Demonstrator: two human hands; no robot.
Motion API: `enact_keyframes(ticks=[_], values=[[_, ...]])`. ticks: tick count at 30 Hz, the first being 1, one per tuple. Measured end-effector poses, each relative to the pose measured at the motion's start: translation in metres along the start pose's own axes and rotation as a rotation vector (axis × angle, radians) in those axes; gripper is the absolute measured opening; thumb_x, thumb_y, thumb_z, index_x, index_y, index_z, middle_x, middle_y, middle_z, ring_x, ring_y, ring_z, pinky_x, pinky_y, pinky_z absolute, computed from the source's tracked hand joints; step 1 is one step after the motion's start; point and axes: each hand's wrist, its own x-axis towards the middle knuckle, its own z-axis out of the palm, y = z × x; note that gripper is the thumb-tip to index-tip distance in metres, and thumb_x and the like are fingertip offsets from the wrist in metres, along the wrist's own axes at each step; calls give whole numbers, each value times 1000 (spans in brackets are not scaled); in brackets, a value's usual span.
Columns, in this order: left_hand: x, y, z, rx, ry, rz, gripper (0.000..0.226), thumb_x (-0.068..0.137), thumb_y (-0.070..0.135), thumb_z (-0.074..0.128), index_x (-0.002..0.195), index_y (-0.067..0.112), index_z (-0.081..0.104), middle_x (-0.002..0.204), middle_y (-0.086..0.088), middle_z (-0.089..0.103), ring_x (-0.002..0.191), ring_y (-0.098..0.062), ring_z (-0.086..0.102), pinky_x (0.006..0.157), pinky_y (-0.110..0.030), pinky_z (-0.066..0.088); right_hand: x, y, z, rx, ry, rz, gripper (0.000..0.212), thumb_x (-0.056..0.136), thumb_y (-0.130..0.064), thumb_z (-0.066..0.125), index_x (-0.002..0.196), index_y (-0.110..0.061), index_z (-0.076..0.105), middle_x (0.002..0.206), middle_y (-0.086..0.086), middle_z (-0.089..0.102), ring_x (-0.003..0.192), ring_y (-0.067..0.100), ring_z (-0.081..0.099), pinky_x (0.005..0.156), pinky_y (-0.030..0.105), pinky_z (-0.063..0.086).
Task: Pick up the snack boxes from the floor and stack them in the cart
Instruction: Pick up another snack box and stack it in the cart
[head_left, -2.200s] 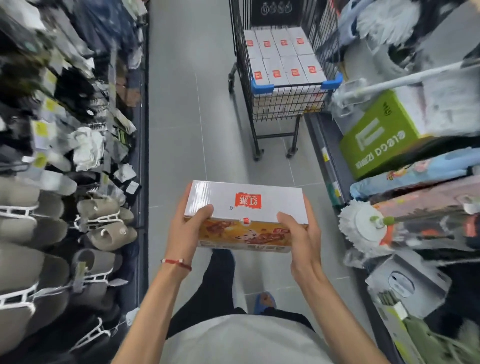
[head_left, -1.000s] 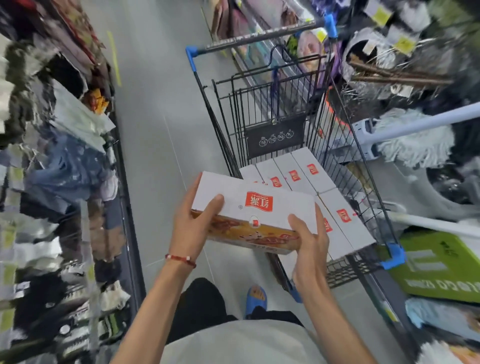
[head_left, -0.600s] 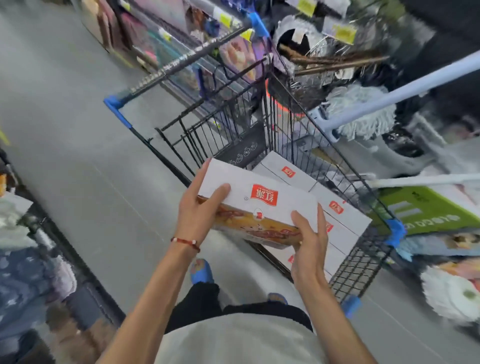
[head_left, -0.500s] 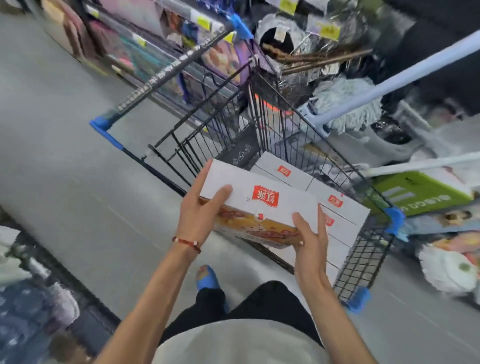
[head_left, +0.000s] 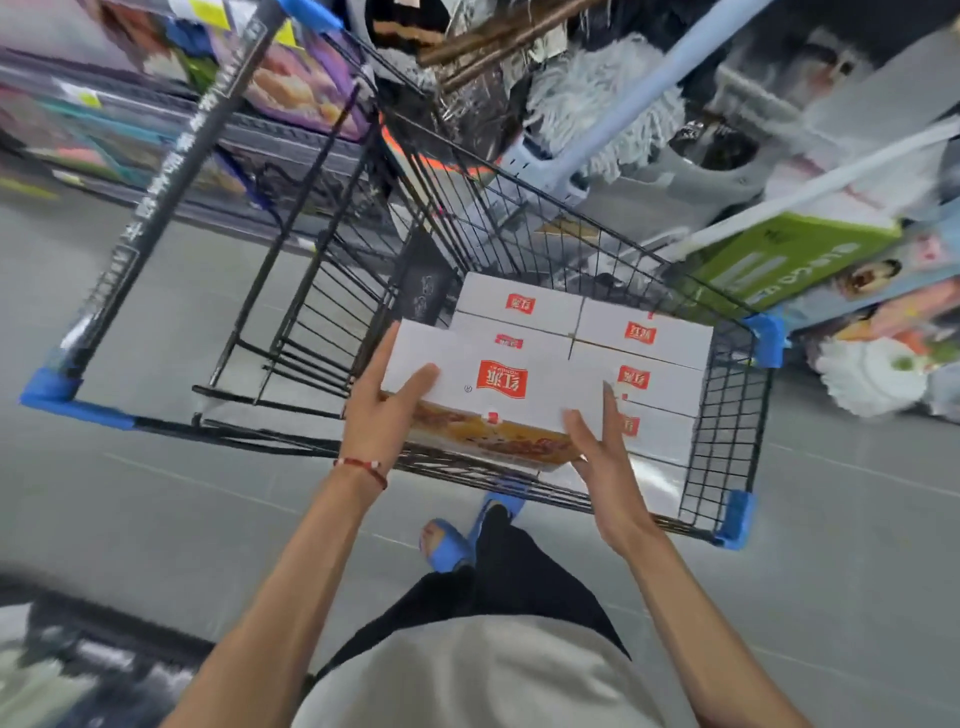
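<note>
**Snack box (head_left: 498, 387), white cardboard with a red logo, held in both hands**

The left hand (head_left: 382, 415) (red string at the wrist) grips the box's left end, thumb on top. The right hand (head_left: 602, 457) clasps the right end. The box hangs over the near rim of the black wire shopping cart (head_left: 727, 415), just above the white stacked boxes (head_left: 641, 332) inside.

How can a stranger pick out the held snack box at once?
Find the black wire cart. White boxes lie flat inside; the held box hangs over its near rim, between left hand and right hand. Only it shows an orange side.
</note>
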Motion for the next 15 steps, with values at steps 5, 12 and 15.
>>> enact_keyframes(ticks=[5, 12, 15], values=[[20, -16, 16, 57, -37, -151, 63, 96, 10, 66, 152, 26, 44, 131, 1, 64, 118, -18, 63, 78, -16, 58, 23, 10, -8, -41, -37, 42, 79, 102, -50, 53, 163, -48, 3, 137, -44, 32, 145, 0, 31, 118, 25, 23], [35, -39, 22, 132, 16, -294, 66, 96, 2, 62, 154, 25, 40, 131, 3, 54, 120, -19, 52, 87, -21, 50, 49, 25, -7, -46, -72, 107, 72, 109, -18, 52, 165, -29, 7, 124, -37, 46, 97, -36, 49, 86, -6, 41], [45, -47, 16, 239, -30, -303, 65, 96, 1, 62, 153, 23, 40, 131, 5, 52, 123, -18, 50, 95, -20, 44, 57, 40, -2, -69, -40, 126, 74, 107, -11, 56, 162, -29, 10, 131, -27, 51, 121, -11, 52, 120, 28, 37]])
